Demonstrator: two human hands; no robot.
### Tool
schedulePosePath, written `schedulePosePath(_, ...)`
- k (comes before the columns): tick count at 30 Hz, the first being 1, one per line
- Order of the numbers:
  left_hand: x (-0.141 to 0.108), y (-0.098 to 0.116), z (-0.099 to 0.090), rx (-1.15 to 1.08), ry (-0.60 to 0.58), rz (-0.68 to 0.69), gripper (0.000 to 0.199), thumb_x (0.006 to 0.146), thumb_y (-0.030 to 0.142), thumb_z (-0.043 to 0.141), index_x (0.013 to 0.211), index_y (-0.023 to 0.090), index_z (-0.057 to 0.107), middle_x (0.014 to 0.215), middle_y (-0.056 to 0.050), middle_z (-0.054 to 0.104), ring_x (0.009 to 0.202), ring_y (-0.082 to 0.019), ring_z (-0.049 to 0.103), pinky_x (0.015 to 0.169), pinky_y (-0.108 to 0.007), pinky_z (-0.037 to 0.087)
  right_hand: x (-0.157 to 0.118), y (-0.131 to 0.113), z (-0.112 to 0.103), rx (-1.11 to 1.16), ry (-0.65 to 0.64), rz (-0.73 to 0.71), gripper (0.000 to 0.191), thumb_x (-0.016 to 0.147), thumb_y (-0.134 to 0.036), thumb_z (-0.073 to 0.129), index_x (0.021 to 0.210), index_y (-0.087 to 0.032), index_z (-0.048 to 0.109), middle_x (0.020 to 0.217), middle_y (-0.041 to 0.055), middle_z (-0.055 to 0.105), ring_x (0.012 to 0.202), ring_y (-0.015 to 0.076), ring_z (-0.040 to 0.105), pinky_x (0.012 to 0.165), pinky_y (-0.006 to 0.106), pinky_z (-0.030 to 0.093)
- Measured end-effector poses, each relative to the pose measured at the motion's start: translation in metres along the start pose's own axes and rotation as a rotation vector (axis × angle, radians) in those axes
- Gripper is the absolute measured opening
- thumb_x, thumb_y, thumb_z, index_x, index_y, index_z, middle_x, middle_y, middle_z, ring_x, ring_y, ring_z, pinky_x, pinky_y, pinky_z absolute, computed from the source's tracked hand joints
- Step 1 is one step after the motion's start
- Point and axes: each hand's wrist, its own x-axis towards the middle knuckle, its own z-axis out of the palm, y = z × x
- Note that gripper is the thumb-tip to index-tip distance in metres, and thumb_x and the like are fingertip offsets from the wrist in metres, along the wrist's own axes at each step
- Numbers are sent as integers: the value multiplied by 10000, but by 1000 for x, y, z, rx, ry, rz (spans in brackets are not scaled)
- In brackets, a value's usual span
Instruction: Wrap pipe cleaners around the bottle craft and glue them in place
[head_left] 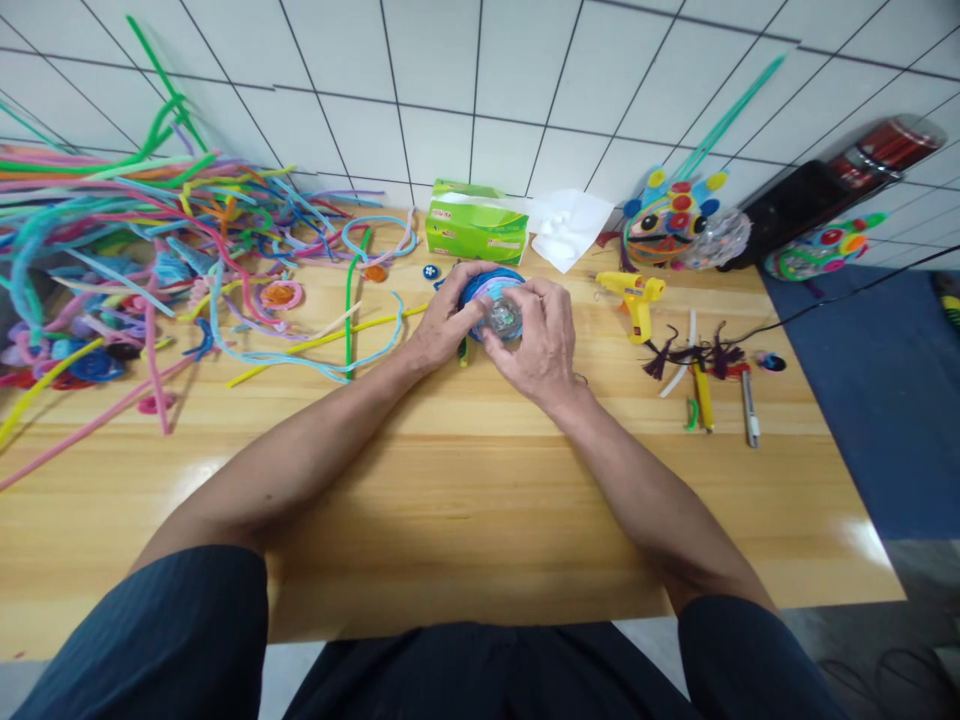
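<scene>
At the middle of the wooden table, my two hands grip a round craft piece (491, 284) wound in blue and lilac pipe cleaners, with a clear, shiny, bottle-like part (504, 317) facing me. My left hand (448, 318) wraps its left side, thumb on the clear part. From the right, my right hand (538, 335) curls its fingers and thumb around the clear part. A small dark green and yellow bit (463, 352) shows just under the piece. Close by on the left lie a green pipe cleaner (351, 310) and a yellow pipe cleaner (322, 343).
A large tangle of pipe cleaners (112, 230) covers the left side. Behind my hands stand a green tissue pack (477, 225) and white paper (568, 228). To the right are a yellow glue gun (634, 297), a utility knife (750, 408), decorated figures (666, 225) and a dark cylinder (795, 205).
</scene>
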Motion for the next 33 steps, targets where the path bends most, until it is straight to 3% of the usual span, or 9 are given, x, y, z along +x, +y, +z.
schedulePosePath(13, -2, 11, -2, -15, 3, -35, 689, 1162, 794, 643, 1585, 255, 722, 1650, -145, 788, 1592, -391, 726, 1436, -563, 564, 1, 2, -1, 67, -123, 68, 532, 1052, -348, 813, 1561, -232, 710, 1553, 241, 676, 1480, 482, 675, 1309, 734, 593)
schedulePosePath(25, -2, 7, -2, 13, -12, -11, 740, 1164, 857, 646, 1602, 263, 699, 1671, -155, 769, 1595, -389, 724, 1436, -552, 567, -1, 2, 2, -14, 10, -22, 483, 1078, -378, 772, 1538, -266, 675, 1486, 205, 718, 1381, 431, 711, 1211, 669, 658)
schedulePosePath(33, -1, 7, -3, 12, -16, -8, 756, 1163, 873, 647, 1595, 255, 701, 1650, -158, 780, 1574, -381, 739, 1413, -528, 585, 0, 2, 1, 60, -65, 38, 522, 1070, -351, 782, 1572, -272, 661, 1544, 211, 711, 1440, 457, 690, 1282, 729, 612)
